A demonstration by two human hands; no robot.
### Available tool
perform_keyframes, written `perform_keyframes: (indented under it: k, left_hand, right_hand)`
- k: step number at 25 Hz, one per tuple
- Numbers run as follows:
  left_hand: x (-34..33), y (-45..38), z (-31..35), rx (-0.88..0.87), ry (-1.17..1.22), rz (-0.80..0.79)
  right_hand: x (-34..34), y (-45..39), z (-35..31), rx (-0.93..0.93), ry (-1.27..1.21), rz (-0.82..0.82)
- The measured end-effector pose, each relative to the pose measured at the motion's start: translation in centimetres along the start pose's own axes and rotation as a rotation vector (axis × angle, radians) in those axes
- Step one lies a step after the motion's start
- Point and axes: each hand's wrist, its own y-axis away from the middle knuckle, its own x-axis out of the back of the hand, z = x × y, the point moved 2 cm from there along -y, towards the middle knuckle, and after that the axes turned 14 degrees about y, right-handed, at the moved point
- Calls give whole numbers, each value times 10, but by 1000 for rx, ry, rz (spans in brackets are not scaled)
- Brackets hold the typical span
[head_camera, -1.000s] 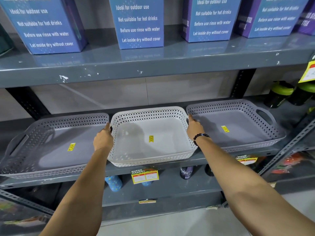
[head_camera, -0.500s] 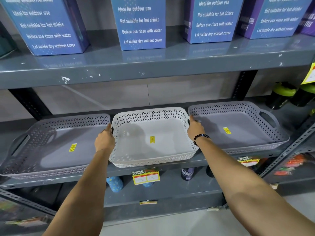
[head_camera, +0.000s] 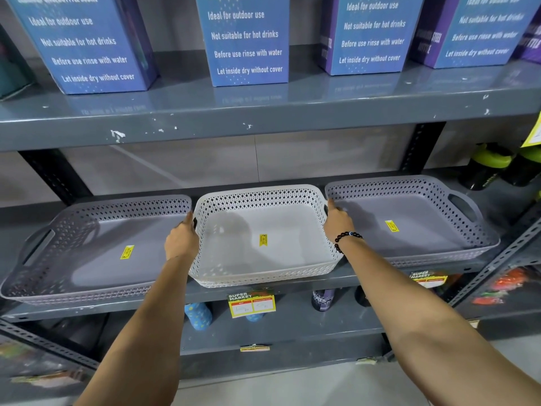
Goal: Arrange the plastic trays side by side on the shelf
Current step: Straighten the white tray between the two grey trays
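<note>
Now, head view: white tray point(head_camera: 263, 238) sits mid-frame on the shelf point(head_camera: 263, 294), betw. two grey trays, left grey tray point(head_camera: 96, 250) & right grey tray point(head_camera: 409, 224).

Looks light, thin perforated plastic w/ some flex; best held at the side handles. Left hand point(head_camera: 181, 240) & right hand point(head_camera: 338, 222) are each curled onto a side rim/handle of the white tray. Vs. the earlier frames, grip & tray spot look unchanged; only the camera shifted slightly.
</note>
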Motion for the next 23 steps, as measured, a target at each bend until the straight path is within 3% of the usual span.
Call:
perform_keyframes:
  k: [23]
  left_hand:
    - [-1,-3,-3,-22,4,27]
  right_hand:
    - [-4,-2,0,-14,68,40]
